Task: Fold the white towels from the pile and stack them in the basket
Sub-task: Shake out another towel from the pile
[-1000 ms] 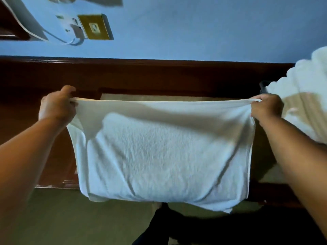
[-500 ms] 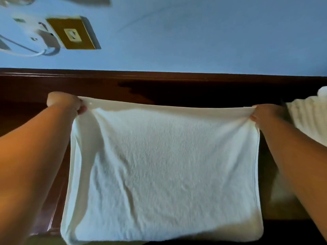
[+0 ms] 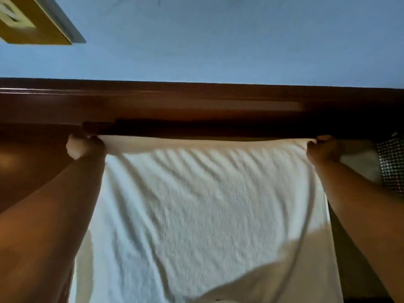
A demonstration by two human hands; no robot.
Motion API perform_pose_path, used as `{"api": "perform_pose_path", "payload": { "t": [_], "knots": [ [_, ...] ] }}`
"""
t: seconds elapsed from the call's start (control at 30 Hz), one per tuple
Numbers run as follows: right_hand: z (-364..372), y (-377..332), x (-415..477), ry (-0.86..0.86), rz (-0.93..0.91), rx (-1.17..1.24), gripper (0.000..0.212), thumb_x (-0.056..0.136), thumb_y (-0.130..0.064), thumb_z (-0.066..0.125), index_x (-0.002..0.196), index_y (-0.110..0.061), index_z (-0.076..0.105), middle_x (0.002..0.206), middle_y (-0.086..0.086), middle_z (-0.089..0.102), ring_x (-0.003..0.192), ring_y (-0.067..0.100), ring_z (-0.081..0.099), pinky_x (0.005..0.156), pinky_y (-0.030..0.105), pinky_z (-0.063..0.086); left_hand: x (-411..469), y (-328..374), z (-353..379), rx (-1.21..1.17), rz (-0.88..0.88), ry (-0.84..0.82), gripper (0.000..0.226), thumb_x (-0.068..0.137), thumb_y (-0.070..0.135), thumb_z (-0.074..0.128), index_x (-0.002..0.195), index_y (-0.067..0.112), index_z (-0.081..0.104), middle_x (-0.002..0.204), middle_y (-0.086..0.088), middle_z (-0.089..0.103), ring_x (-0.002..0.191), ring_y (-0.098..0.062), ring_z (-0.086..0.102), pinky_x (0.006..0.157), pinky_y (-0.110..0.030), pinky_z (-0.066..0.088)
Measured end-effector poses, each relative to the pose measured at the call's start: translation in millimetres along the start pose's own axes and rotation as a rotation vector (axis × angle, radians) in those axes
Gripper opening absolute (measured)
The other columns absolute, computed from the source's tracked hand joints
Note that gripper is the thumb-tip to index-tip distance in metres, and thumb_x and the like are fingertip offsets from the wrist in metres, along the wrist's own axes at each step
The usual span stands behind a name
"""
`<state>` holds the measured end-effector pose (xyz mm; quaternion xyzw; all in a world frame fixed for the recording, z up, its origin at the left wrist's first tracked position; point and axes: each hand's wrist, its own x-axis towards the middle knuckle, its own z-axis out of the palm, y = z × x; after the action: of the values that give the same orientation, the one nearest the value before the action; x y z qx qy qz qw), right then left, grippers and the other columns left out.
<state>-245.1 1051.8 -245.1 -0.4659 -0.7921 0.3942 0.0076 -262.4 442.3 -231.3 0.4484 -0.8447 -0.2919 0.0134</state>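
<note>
1. The towel (image 3: 207,215) runs off the bottom edge, so its lower hem and corners are out of view. The left forearm (image 3: 54,215) covers part of its left side.
2. The left grip (image 3: 84,147) and right grip (image 3: 323,149) pinch the top corners. Their fingertips are tucked behind the cloth, and the left one is blurred.
3. The basket (image 3: 391,165) shows only as a mesh patch, cut by the right edge, its lower part behind the right forearm (image 3: 360,204).
4. The yellow plate (image 3: 28,20) is cut by the top and left edges and blurred; its marking is unreadable.
5. The wood panel (image 3: 196,101) is smeared.
</note>
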Motion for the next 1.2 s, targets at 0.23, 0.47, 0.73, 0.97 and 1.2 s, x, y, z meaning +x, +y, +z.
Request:
{"api": "perform_pose_path", "payload": {
  "t": [0.23,0.47,0.73,0.97,1.2],
  "knots": [
    [-13.9,66.6,-58.1,0.053,-0.241,-0.529,0.067,0.088,-0.021,0.066,0.15,-0.021,0.038,0.153,0.022,0.028,0.135,0.045,0.032,0.108,0.053,0.035,-84.6,-26.3,20.2,0.182,0.564,-0.153,0.033,0.089,0.013,0.066,0.122,0.01,0.063,0.141,-0.019,0.052,0.132,-0.041,0.045,0.109,-0.054,0.039],
    [-85.0,200.3,-180.5,0.009,-0.017,-0.465,0.06,0.09,-0.024,0.069,0.141,0.001,0.047,0.139,0.031,0.042,0.125,0.049,0.043,0.103,0.052,0.039,-268.7,-96.2,21.8,0.146,0.913,-0.585,0.036,0.085,0.035,0.052,0.114,0.02,0.068,0.132,-0.005,0.061,0.119,-0.029,0.061,0.097,-0.046,0.052],
    [-153.9,288.2,-232.2,-0.186,0.079,-0.454,0.044,0.098,-0.024,0.06,0.133,0.001,0.054,0.137,0.027,0.053,0.127,0.044,0.049,0.103,0.046,0.039,-386.9,-164.8,14.3,0.357,0.94,-0.856,0.03,0.094,0.037,0.064,0.123,0.034,0.062,0.144,0.012,0.048,0.127,-0.014,0.054,0.106,-0.035,0.043],
    [-186.2,314.8,-230.1,-0.11,0.153,-0.358,0.031,0.089,-0.011,0.069,0.113,0.007,0.061,0.122,0.033,0.058,0.113,0.045,0.056,0.092,0.043,0.047,-422.8,-195.0,-16.3,0.49,0.811,-0.735,0.039,0.096,0.035,0.06,0.135,0.035,0.052,0.152,0.01,0.036,0.135,-0.016,0.044,0.11,-0.035,0.037],
    [-168.6,298.9,-269.2,-0.106,-0.391,-0.642,0.05,0.072,-0.012,0.074,0.121,-0.017,0.061,0.133,0.014,0.047,0.116,0.041,0.048,0.099,0.049,0.038,-433.3,-263.3,-52.0,0.434,0.413,-0.56,0.055,0.096,0.039,0.06,0.148,0.032,0.042,0.164,0.007,0.02,0.144,-0.025,0.032,0.11,-0.046,0.04]
  ]
}}
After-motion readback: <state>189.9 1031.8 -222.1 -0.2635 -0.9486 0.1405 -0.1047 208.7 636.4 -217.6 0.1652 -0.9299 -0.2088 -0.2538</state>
